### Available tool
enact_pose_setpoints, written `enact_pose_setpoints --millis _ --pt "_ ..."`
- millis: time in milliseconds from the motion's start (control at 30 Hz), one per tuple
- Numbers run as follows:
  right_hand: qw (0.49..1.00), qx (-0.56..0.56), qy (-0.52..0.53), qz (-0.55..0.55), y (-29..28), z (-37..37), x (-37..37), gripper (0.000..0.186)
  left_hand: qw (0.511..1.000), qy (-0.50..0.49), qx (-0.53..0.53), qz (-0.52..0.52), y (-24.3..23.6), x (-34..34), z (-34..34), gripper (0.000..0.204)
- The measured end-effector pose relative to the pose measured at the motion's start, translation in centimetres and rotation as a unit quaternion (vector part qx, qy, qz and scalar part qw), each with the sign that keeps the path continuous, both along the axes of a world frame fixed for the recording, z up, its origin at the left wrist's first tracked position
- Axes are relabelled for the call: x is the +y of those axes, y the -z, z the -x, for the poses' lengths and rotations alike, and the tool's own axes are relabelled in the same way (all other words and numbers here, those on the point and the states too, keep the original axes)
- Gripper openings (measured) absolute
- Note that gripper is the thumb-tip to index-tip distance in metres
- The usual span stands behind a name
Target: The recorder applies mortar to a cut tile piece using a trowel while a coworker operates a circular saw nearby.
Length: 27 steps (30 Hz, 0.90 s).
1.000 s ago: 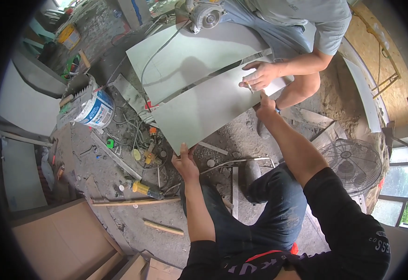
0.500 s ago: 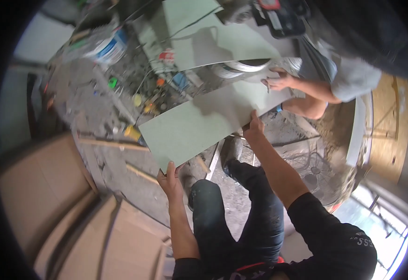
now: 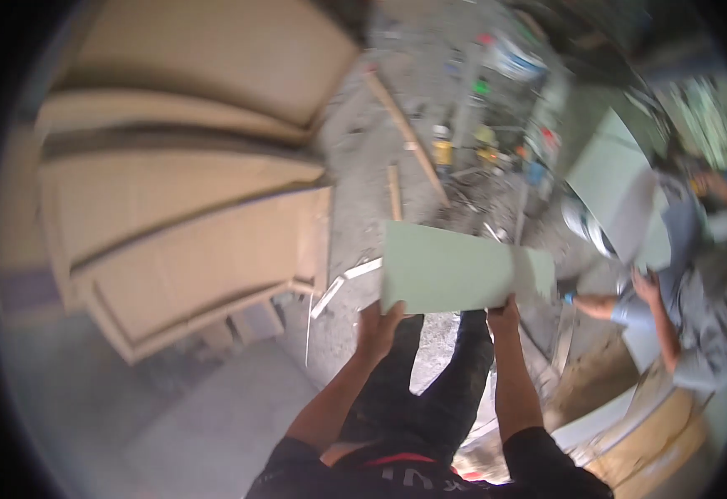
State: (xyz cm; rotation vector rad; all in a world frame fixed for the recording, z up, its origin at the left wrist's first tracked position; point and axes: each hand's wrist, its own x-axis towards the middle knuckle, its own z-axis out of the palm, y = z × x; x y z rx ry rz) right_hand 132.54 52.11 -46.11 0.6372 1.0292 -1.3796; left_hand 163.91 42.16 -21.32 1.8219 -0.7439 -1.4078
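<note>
A long pale grey-green board (image 3: 447, 268) lies across the middle of the view, held out above my legs. My left hand (image 3: 378, 328) grips its lower left corner, thumb over the face. My right hand (image 3: 503, 313) holds the bottom edge further right, fingers mostly hidden behind or under it. Beyond its right end, a co-worker in grey (image 3: 704, 316) sits or crouches, one bare hand (image 3: 646, 287) near another large pale board (image 3: 605, 179), which rests by white round buckets (image 3: 580, 220).
Stacked cardboard packs (image 3: 172, 233) fill the left side. Wooden strips (image 3: 401, 125), a yellow-labelled bottle (image 3: 442, 150), small tools and debris litter the concrete floor ahead. A white bucket (image 3: 513, 58) stands at the back, and a tan wooden sheet (image 3: 646, 441) lies at lower right.
My hands carried the board away from the other board and co-worker. The view swung left, bringing the cardboard packs in and shifting the co-worker to the right edge.
</note>
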Motion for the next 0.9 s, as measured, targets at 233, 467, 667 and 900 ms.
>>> enact_pose_setpoints --millis 233,467,667,900 --pt "0.976 -0.151 -0.106 -0.113 -11.3 -5.7 -0.6 0.038 0.973 0.176 -0.150 0.005 -22.3 4.2 -2.7 0.035" --pt "0.769 0.185 -0.611 -0.028 -25.8 -12.8 -0.5 0.053 0.936 0.108 -0.258 0.212 -28.6 10.6 -0.4 0.032" --pt "0.759 0.152 -0.603 0.192 -41.7 -9.9 -6.0 0.070 0.895 0.133 -0.323 0.278 -27.9 8.9 -1.3 0.036" --pt "0.817 0.069 -0.545 0.175 -49.9 -17.8 -13.0 0.084 0.852 0.212 -0.343 0.335 -25.6 1.9 -6.3 0.030"
